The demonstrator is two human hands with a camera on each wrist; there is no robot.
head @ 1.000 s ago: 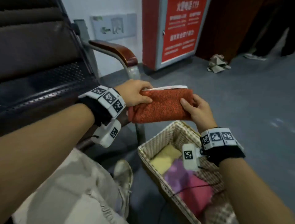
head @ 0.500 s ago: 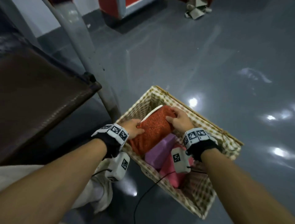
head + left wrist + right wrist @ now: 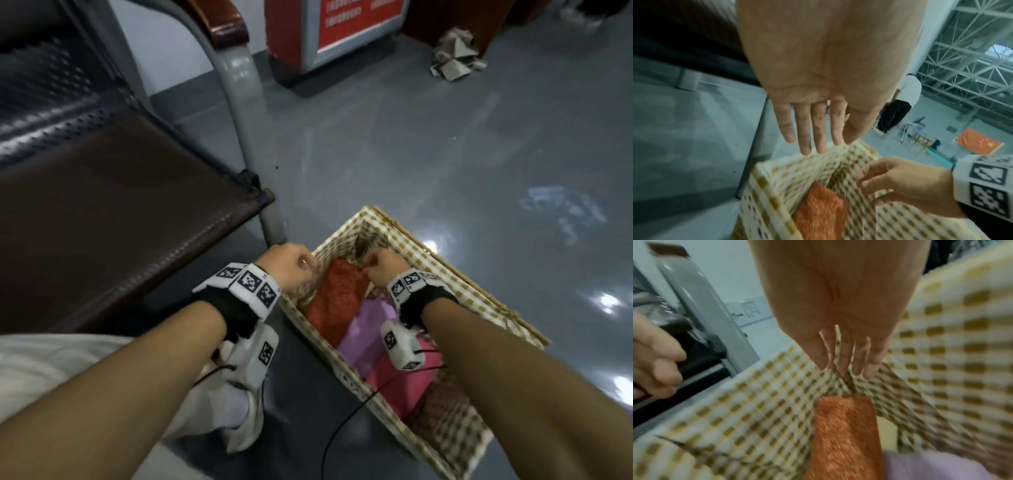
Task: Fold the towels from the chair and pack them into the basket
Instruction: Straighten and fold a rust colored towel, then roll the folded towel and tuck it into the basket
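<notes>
The folded red towel (image 3: 337, 296) sat in the basket (image 3: 479, 294), standing on edge at the end nearest the chair leg (image 3: 239, 113), wedged against the checked liner (image 3: 760, 402). A lilac towel (image 3: 368, 329) lay just beside it, a pink one (image 3: 400, 380) beyond that, farther from the chair leg.

And both hands were off it! The left hand (image 3: 818, 81) hung over the basket's near-chair rim, fingers straight and spread, holding nothing. The right hand (image 3: 840, 305) was inside the basket at the corner, fingers loosely extended, tips brushing the bunched liner just above the towel's top edge; whether they pinched that liner, the blur would not let me say.

By my reckoning the towel was light, soft and grippy, a terry weave that would sag and unfold if lifted by one corner. Best taken across the folded spine with both hands, or pressed flat from above.

Room looked tight: the basket wall and liner hemmed it on the chair-leg side, the lilac towel on the other. Above was open. The chair seat (image 3: 120, 212) showed no towels in the part visible.
</notes>
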